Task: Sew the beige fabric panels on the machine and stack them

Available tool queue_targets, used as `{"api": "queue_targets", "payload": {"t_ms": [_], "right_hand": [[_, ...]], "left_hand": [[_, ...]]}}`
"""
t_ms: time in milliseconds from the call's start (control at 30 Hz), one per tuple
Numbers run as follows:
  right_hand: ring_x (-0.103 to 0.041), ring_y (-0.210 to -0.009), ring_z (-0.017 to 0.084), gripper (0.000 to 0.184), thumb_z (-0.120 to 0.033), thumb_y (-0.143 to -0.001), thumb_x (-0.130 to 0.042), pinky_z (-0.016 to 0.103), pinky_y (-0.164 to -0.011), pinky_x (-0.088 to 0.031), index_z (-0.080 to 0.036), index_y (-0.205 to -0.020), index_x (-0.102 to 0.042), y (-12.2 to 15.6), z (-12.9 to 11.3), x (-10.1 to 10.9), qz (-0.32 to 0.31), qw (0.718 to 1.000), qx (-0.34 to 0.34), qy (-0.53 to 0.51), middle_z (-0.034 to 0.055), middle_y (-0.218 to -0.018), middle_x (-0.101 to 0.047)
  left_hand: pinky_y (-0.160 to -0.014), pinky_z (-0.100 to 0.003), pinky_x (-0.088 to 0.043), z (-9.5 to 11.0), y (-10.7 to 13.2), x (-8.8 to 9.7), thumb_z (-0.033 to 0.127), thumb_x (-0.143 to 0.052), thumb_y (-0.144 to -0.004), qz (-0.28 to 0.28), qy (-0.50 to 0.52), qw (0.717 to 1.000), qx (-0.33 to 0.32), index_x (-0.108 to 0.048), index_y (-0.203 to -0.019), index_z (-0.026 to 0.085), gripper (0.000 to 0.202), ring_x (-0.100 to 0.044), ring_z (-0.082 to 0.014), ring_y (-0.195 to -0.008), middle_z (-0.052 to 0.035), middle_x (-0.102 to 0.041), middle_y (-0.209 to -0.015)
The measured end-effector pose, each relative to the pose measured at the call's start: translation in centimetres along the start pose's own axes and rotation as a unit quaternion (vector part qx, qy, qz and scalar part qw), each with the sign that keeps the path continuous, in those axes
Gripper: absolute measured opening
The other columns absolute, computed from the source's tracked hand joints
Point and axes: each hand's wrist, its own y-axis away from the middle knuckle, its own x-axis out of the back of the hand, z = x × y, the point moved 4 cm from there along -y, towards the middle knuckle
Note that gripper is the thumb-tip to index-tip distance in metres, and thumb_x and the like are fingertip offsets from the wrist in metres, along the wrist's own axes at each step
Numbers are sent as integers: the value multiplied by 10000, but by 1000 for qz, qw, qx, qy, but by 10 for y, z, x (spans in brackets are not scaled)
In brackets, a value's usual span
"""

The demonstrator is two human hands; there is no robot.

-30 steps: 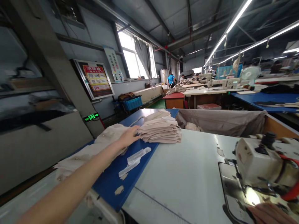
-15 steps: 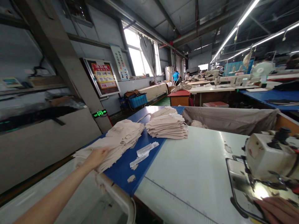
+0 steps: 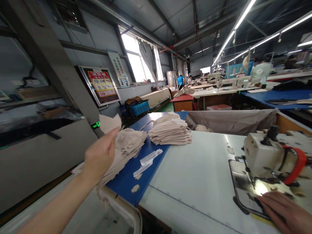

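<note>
My left hand (image 3: 99, 158) is closed in a pinch on a beige fabric piece (image 3: 109, 123), held up above the left stack of fabric pieces (image 3: 130, 140). That stack lies fanned out, and my hand and forearm hide part of it. A second, neater stack of fabric (image 3: 170, 131) sits to its right. My right hand (image 3: 284, 208) rests with fingers stretched out at the metal plate of a sewing machine (image 3: 263, 152), close to its lit needle area. I see nothing in its fingers, though the frame edge cuts off part of the hand.
Clear plastic strips (image 3: 147, 162) and a small scrap (image 3: 135, 188) lie on the blue tabletop (image 3: 122, 187). A pale green table (image 3: 192, 178) with a printed ruler adjoins it. Behind stands a cloth-lined bin (image 3: 229, 122). A person in blue (image 3: 180, 82) is far off.
My left hand has risen from the left stack and now holds a fabric piece up in the air. My right hand stays by the sewing machine. The view has turned slightly right.
</note>
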Motion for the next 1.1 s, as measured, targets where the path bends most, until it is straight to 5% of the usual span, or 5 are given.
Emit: {"api": "queue_targets", "payload": {"t_ms": [200, 400, 533, 833, 1100], "right_hand": [[-681, -782, 171, 260, -284, -977, -454, 259, -702, -561, -253, -930, -708, -43, -38, 29, -87, 981, -101, -139, 52, -894, -719], [-621, -966, 205, 240, -143, -943, -456, 326, -850, -541, -220, -1030, -667, -46, -76, 41, -169, 949, -156, -215, 82, -1027, -673], [-581, -1063, 221, 247, -134, -937, -476, 360, -940, -502, -205, -1079, -665, -31, -73, 50, -146, 947, -195, -209, 96, -1109, -655], [-581, -1111, 196, 302, -146, -947, -440, 322, -1014, -461, -189, -1171, -637, -48, -102, 58, -124, 954, -186, -197, 91, -1176, -665], [-619, -1136, 231, 265, -202, -931, -531, 368, -1029, -474, -174, -1161, -661, -46, -107, 28, -177, 966, -154, -112, 91, -1234, -672]], "left_hand": [[-1022, -290, -480, 177, 93, -60, 38, -301, -886, -170, 150, 927, -300, -433, -1436, 158, 579, -614, -179, -1181, -92, -605, -1355], [-910, -356, -569, 304, 177, -120, 168, -363, -954, -326, 257, 872, -258, -559, -1328, 152, 422, -680, -234, -1077, -129, -694, -1204], [-992, -375, -531, 310, 176, -122, 399, -368, -994, -328, 330, 852, -241, -554, -1343, 148, 469, -608, -240, -1201, -128, -625, -1316], [-1111, -481, -377, 275, 136, -163, 322, -406, -969, -325, 257, 834, -364, -484, -1421, 221, 469, -390, -269, -1395, -97, -427, -1508], [-1100, -544, -365, 298, 158, -165, 313, -401, -973, -341, 218, 892, -203, -502, -1402, 143, 472, -408, -318, -1378, -172, -447, -1481]]}}
